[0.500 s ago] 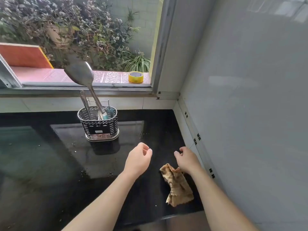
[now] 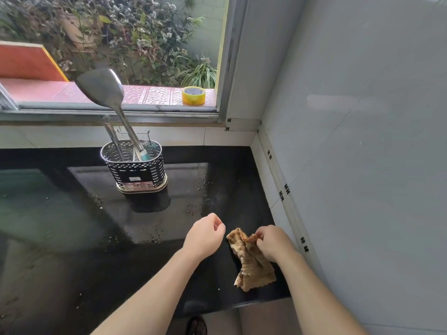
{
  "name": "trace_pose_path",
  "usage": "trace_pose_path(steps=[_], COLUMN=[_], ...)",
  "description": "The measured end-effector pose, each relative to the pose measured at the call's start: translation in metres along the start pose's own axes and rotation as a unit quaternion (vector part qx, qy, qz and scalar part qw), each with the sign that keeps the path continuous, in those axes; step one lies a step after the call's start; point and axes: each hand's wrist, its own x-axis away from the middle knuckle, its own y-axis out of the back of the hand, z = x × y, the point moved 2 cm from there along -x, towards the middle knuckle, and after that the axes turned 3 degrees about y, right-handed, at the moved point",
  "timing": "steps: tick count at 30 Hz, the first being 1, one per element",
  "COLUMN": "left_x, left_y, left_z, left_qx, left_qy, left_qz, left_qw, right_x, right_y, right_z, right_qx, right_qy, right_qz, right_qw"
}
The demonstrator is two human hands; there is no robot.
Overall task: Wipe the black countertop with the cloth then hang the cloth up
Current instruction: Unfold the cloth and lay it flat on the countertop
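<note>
Two bare forearms, no sleeves, seemingly no jewellery

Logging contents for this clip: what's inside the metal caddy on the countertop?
The caddy holds a steel spatula standing head up, a second metal handle, and something with a teal tip. Their lower ends and anything at the bottom are hidden by the perforated wall.

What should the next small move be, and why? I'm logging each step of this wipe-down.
Probably lift and bunch the cloth with the right hand, which pinches its top edge. Water droplets dot the black countertop near the utensil holder; the left hand holds nothing.
</note>
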Motion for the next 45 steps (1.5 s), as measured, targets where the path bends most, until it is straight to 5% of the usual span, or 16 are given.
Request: trace_pose_path(steps=[13, 24, 29, 38, 42, 45], left_x=[-0.018, -0.019, -0.026, -0.011, -0.009, -0.002], left_y=[-0.035, -0.006, 0.015, 0.021, 0.008, -0.005], left_z=[0.001, -0.001, 0.009, 0.032, 0.031, 0.028], left_qx=[-0.117, 0.034, -0.016, -0.084, -0.123, -0.151], left_qy=[-0.028, -0.057, -0.06, -0.032, -0.032, -0.045], left_qz=[0.099, 0.072, 0.049, 0.207, 0.12, -0.02], left_qw=[0.988, 0.995, 0.997, 0.974, 0.985, 0.987], right_x=[0.007, 0.002, 0.001, 0.0, -0.004, -0.007], right_y=[0.013, 0.031, 0.041, 0.043, 0.044, 0.031], right_z=[-0.012, -0.019, -0.018, -0.023, -0.015, -0.009], right_qx=[-0.137, -0.114, -0.114, -0.057, 0.022, 0.049], right_qy=[0.085, 0.108, 0.125, 0.059, 0.104, 0.119], right_qz=[-0.035, -0.172, -0.195, 0.042, -0.042, -0.136], right_qw=[0.986, 0.972, 0.966, 0.996, 0.993, 0.982])
